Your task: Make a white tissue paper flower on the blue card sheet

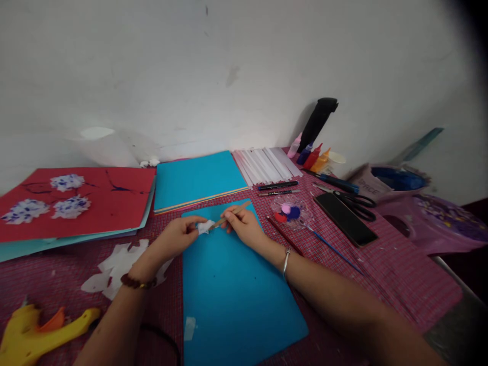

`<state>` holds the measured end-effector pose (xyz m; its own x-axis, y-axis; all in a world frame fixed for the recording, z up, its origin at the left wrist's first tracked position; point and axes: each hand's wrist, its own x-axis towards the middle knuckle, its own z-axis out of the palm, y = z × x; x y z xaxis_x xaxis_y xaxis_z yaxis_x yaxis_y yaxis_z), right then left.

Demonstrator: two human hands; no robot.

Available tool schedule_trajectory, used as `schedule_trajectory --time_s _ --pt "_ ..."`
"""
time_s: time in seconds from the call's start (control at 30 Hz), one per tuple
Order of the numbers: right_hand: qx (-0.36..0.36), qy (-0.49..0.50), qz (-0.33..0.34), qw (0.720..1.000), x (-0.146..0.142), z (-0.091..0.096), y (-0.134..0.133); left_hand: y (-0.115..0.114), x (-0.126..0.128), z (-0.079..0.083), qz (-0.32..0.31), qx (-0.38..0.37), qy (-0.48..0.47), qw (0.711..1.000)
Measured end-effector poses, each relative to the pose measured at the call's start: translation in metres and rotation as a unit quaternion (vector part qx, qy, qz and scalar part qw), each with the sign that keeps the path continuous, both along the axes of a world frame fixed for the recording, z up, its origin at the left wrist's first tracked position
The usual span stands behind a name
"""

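A small crumpled piece of white paper is pinched in the fingers of my left hand. Between the fingers and thumb of my right hand is a thin tan wooden stick, its lower end touching the white paper. Both hands are over the upper part of a blue sheet. Left of the sheet, partly hidden by my left forearm, lie several cut white paper pieces. A plastic palette with pink, red and blue paint rests to the right of my right hand.
Red card with white-and-blue paper flowers lies left. A yellow glue gun sits front left. Behind are blue sheets and glue sticks. Rightward are paint bottles, a blue brush, a phone and scissors.
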<state>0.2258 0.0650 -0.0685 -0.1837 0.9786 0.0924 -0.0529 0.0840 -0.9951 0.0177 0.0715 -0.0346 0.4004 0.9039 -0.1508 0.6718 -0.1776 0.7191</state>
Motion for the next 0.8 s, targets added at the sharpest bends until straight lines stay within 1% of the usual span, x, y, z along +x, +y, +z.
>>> schedule_trajectory --time_s 0.1,0.23,0.43,0.5,0.67,0.8 --pt "0.002 0.007 0.005 1.000 0.0000 0.0010 0.0005 0.0013 -0.0031 -0.0015 0.013 0.020 -0.039 0.999" --pt "-0.008 0.020 -0.001 1.000 0.0004 0.0021 0.0010 0.0014 -0.0045 -0.0031 0.016 -0.002 -0.067 0.998" --pt "0.002 -0.009 -0.007 1.000 -0.0008 0.0037 0.0004 0.0005 -0.0005 -0.0048 -0.027 -0.025 -0.033 0.999" --pt "0.004 -0.008 -0.008 1.000 -0.0004 0.0050 -0.0003 0.0014 -0.0008 -0.0052 -0.025 -0.020 -0.031 0.999" --pt "-0.006 0.040 -0.049 0.998 0.0022 0.0082 -0.0022 0.0041 -0.0029 -0.0058 -0.010 0.015 -0.016 1.000" --pt "-0.026 0.038 -0.036 0.998 0.0009 0.0059 -0.0015 0.0048 -0.0039 -0.0073 -0.010 0.022 -0.008 1.000"
